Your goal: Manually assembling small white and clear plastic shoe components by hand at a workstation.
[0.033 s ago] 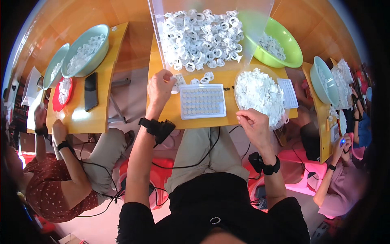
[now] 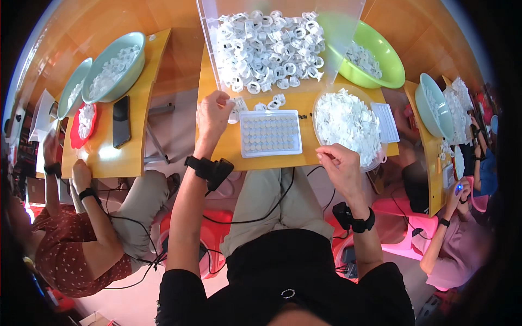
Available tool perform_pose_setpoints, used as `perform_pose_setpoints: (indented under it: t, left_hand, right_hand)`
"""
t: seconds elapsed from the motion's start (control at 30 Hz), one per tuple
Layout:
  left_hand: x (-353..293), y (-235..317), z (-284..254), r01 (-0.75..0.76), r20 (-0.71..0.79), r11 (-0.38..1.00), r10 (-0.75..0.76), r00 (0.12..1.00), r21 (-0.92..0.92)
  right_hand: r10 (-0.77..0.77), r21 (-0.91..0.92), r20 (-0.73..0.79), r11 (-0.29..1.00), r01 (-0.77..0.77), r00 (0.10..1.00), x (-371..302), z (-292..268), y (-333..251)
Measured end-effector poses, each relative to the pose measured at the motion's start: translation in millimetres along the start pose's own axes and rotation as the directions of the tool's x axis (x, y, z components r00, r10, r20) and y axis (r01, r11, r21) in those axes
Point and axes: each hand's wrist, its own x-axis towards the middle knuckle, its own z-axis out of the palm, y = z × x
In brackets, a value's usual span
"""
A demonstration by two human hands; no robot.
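My left hand (image 2: 213, 115) is over the table's left part, thumb and fingertips pinched together. Whatever lies between those fingers is too small to make out. Right beside it are a few white ring-shaped plastic parts (image 2: 235, 110). Between my hands sits a white tray (image 2: 270, 153) with rows of small round pieces. My right hand (image 2: 340, 165) hovers at the table's front edge, by a round clear tub (image 2: 318, 130) heaped with small white pieces (image 2: 348, 119). Its fingers are curled with the tips together, and I cannot see anything held.
A clear bin (image 2: 209, 49) piled with white ring parts stands at the back. Behind the tub is a green basin (image 2: 389, 65); a second white tray (image 2: 385, 122) lies to its right. Co-workers sit at tables on both sides. A black cable (image 2: 255, 223) crosses my lap.
My hands look the same in both frames. The far hand of the person on the left has shifted slightly upward in the picture.
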Motion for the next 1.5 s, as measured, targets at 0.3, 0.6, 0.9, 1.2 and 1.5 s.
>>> perform_pose_setpoints:
  t: [0.3,0.6,0.9,1.2,1.5]
  left_hand:
    - [-37.8,30.5,-35.5,-0.184,-0.160,0.923,0.136,0.978,-0.338]
    - [-146.1,79.8,-48.9,-0.407,-0.029,0.878,0.413,0.910,-0.252]
    - [-167.5,76.5,-10.0,-0.120,0.056,0.787,0.192,0.980,-0.606]
    - [-180.1,68.7,14.2,0.228,0.265,0.336,0.066,0.962,-0.914]
    - [-180.1,51.8,17.1,0.365,0.365,0.113,-0.024,0.931,-0.924]
  right_hand:
    - [0.073,0.118,-0.008,0.990,-0.071,0.997,-9.6,-2.6,-12.5]
    - [0.166,0.639,0.419,0.644,-0.420,0.893,3.8,34.7,-63.5]
    - [0.193,0.656,0.496,0.555,-0.511,0.847,-7.8,29.5,-44.0]
    - [0.308,0.677,0.624,0.247,-0.693,0.718,-25.8,35.0,-24.9]
    - [0.276,0.419,0.175,0.848,-0.325,0.945,-8.1,37.2,-22.4]
